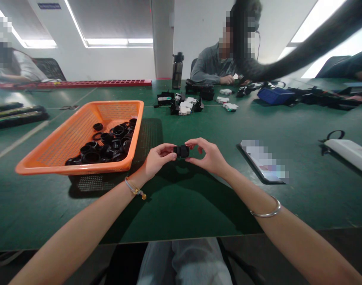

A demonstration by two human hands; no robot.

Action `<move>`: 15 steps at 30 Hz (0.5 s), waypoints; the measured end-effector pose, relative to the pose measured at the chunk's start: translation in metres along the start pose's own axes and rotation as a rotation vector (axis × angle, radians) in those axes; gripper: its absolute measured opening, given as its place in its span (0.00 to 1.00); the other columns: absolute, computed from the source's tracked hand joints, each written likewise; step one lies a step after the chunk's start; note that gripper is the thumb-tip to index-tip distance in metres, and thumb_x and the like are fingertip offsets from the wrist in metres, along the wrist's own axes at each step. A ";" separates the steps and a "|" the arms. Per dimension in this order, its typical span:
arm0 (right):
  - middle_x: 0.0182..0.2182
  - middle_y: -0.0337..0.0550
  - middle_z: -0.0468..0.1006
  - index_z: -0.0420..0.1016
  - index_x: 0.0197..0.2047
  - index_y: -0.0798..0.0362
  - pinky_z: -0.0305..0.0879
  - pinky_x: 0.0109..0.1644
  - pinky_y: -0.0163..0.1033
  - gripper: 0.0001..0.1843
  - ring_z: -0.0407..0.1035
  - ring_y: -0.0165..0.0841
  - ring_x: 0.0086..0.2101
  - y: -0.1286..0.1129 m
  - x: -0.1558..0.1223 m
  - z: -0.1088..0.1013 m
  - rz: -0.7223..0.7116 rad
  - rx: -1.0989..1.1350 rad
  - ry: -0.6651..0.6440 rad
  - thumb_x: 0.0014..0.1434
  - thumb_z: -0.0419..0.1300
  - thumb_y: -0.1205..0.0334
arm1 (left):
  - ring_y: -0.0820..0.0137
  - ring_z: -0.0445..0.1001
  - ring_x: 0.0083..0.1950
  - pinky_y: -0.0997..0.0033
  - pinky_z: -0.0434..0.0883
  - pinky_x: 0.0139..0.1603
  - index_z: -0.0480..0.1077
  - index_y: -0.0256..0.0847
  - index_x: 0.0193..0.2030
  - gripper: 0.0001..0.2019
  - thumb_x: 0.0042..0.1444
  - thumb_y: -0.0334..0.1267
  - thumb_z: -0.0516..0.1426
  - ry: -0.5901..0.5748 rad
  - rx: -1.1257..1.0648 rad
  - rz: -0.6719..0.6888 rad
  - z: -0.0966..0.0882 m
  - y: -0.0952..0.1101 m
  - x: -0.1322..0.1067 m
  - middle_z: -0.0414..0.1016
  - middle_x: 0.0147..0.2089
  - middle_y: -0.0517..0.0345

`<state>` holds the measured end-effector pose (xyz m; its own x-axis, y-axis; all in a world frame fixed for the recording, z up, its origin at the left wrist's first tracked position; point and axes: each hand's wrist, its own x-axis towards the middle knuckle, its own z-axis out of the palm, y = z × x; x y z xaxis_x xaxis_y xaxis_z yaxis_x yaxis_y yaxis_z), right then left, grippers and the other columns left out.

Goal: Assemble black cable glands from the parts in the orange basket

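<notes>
A small black plastic fitting (182,151), ridged and roughly cylindrical, is held sideways between my hands above the green table. My left hand (157,159) pinches its left end between thumb and fingers. At the other end, my right hand (209,156) has its thumb and index finger curved around the fitting's edge, gripping it. To the left stands an orange perforated basket (76,169) with several black plastic rings and fittings (109,144) piled in its near right part.
A phone (262,162) lies right of my right hand, and a white strapped device (349,154) farther right. White and black parts (186,105) are heaped beyond my hands, near a dark bottle (177,71). Across the table sits a person (210,63). A blurred dark arm-like shape (305,43) crosses the upper right.
</notes>
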<state>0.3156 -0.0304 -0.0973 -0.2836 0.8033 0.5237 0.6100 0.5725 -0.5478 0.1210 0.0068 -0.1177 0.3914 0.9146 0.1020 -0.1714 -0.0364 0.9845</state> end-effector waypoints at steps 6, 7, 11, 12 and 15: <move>0.34 0.42 0.77 0.72 0.44 0.50 0.63 0.32 0.37 0.17 0.69 0.34 0.33 0.000 0.000 0.000 0.009 -0.013 -0.004 0.49 0.65 0.63 | 0.75 0.72 0.30 0.71 0.72 0.40 0.74 0.35 0.37 0.17 0.37 0.37 0.67 -0.005 0.023 0.009 -0.001 -0.001 0.000 0.75 0.30 0.60; 0.34 0.42 0.77 0.72 0.43 0.51 0.63 0.32 0.37 0.16 0.69 0.34 0.33 0.000 0.000 0.000 0.009 -0.014 -0.003 0.49 0.65 0.63 | 0.75 0.72 0.30 0.71 0.72 0.40 0.74 0.35 0.37 0.17 0.37 0.37 0.67 -0.005 0.022 0.007 -0.001 -0.001 0.000 0.75 0.30 0.60; 0.33 0.41 0.77 0.72 0.43 0.51 0.63 0.33 0.37 0.16 0.69 0.33 0.32 0.000 0.000 0.000 0.016 -0.022 -0.009 0.50 0.65 0.60 | 0.75 0.72 0.31 0.71 0.72 0.40 0.74 0.35 0.36 0.17 0.36 0.37 0.67 -0.006 0.014 0.005 -0.001 -0.001 -0.001 0.75 0.30 0.60; 0.33 0.42 0.77 0.72 0.43 0.51 0.63 0.33 0.37 0.15 0.69 0.33 0.32 0.000 -0.001 0.000 0.014 -0.024 -0.009 0.50 0.65 0.59 | 0.76 0.72 0.30 0.71 0.72 0.40 0.74 0.35 0.36 0.17 0.36 0.37 0.67 -0.005 0.012 0.008 -0.001 0.000 -0.001 0.75 0.30 0.60; 0.33 0.42 0.77 0.73 0.43 0.52 0.63 0.34 0.38 0.15 0.69 0.33 0.32 0.001 -0.001 0.000 0.013 -0.027 -0.010 0.51 0.64 0.58 | 0.76 0.72 0.30 0.72 0.72 0.40 0.74 0.36 0.36 0.17 0.36 0.36 0.66 -0.008 0.006 0.012 -0.001 0.000 0.000 0.75 0.30 0.61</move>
<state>0.3165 -0.0307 -0.0977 -0.2823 0.8126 0.5100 0.6333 0.5571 -0.5372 0.1200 0.0069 -0.1180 0.3968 0.9107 0.1151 -0.1705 -0.0501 0.9841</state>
